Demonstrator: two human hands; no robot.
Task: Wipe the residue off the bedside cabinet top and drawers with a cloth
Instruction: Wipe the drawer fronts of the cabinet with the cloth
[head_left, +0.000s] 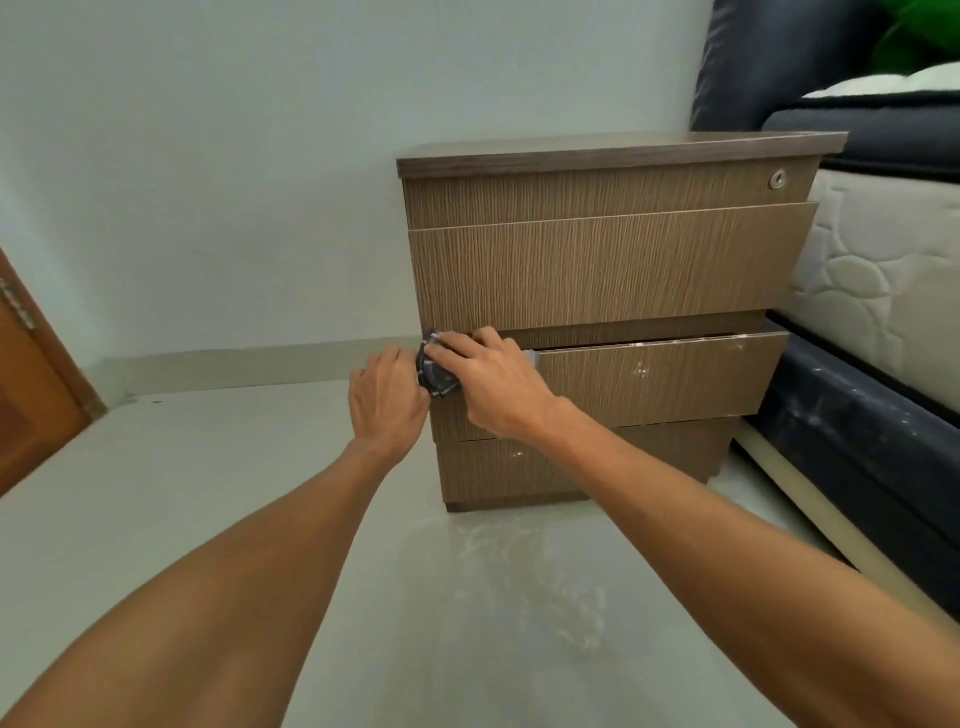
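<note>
While both of my forearms are reaching forward and slightly inward across the pale floor (208, 493), my hands are meeting at the left end of the bedside cabinet (608, 270), which is standing against the wall with the bed (872, 270) just beside it on the right.

From the head camera, my right hand (493, 384) is lying palm-down with the wrist bent a little, its fingers curled over a dark, bunched cloth (434, 376) and pressing it against the left corner of the third drawer (665, 382). That drawer is sitting pulled out, its front standing proud of the ones above and below, and its top edge is carrying pale flecks of residue (644, 347); more light specks are showing on its face.

My left hand (387, 397) is coming in from the left, back of the hand toward the camera, knuckles touching the cloth. Its fingers are tucked around the drawer's left end, so I am reading it as closed there, though I cannot tell whether it is gripping the drawer side or the cloth itself.

The cabinet top (623, 148) is lying bare above, and a round lock (777, 180) is sitting at the right of the topmost front. A wooden door (31, 384) is edging the far left.
</note>
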